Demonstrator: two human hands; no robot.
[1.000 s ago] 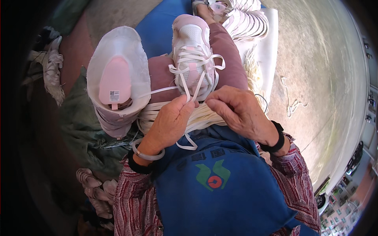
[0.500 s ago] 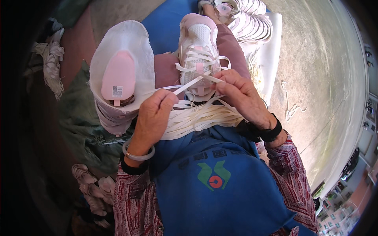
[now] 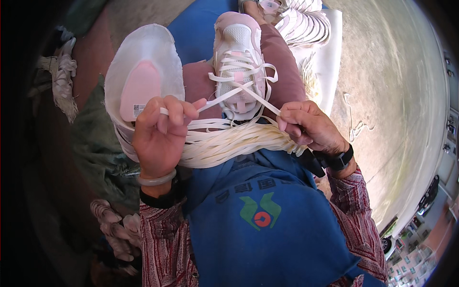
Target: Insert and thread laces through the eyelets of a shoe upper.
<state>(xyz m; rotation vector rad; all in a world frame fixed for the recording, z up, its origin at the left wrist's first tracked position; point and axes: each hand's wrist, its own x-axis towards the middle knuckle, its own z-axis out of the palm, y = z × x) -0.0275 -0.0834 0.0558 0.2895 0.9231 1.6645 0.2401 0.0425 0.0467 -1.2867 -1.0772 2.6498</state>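
Observation:
A white and pink sneaker upper [image 3: 236, 36] lies toe away from me across my lap, with white lace threaded through its eyelets. The two lengths of shoelace [image 3: 221, 98] cross over its tongue and run out to either side. My left hand [image 3: 162, 131] is closed round one length, its fingers curled and raised. Between thumb and fingers, my right hand [image 3: 308, 125] pinches the other length. Under the crossing, a thick bundle of loose cream laces [image 3: 229, 143] lies across my lap. Left of the upper, partly behind my left hand, sits a stack of uppers [image 3: 165, 48] with a pink inner patch.
More striped white and pink uppers [image 3: 306, 31] are piled on a white sheet [image 3: 332, 71] at the far right. A loose lace [image 3: 353, 125] lies on the floor beyond my right hand. Bundled pieces [image 3: 62, 76] and a green cloth [image 3: 91, 138] are at the left.
My hands have moved apart, the left going left and the right going right, drawing the crossed laces out straighter. The sneaker upper has shifted slightly away and left.

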